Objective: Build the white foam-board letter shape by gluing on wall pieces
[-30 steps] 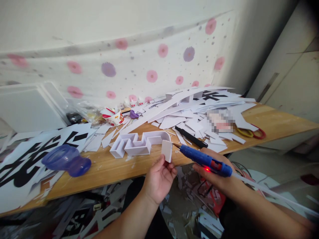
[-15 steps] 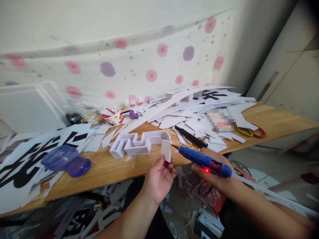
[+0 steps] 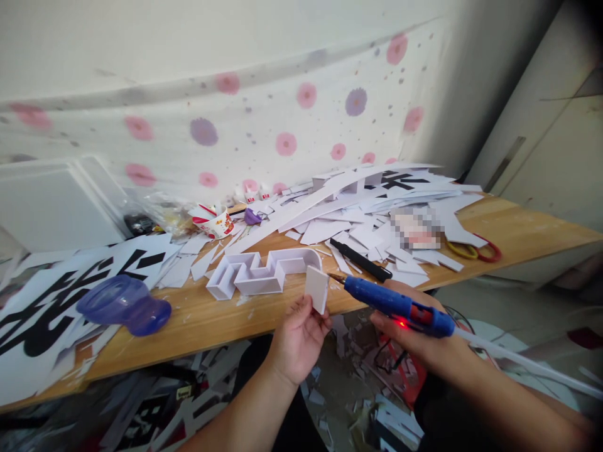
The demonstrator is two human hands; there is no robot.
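Left hand: fingers clamped on the lower edge of a small, flat, white rectangular board piece, held up tilted above the front edge of a light-brown wooden desk.

Right hand: fingers wrapped around a blue plastic glue gun, red light lit, long whitish stick trailing from its rear. Metal nozzle at the right edge of the board piece; whether they touch cannot be told.

One white, open-topped, thin-walled zigzag form, right end curved, resting on the desk just behind the board piece.

One black marker, beyond the gun, near white scraps.

One pair of scissors with yellow and red handles, desk's right side.

One translucent blue-violet plastic vessel, left, on printed white sheets.
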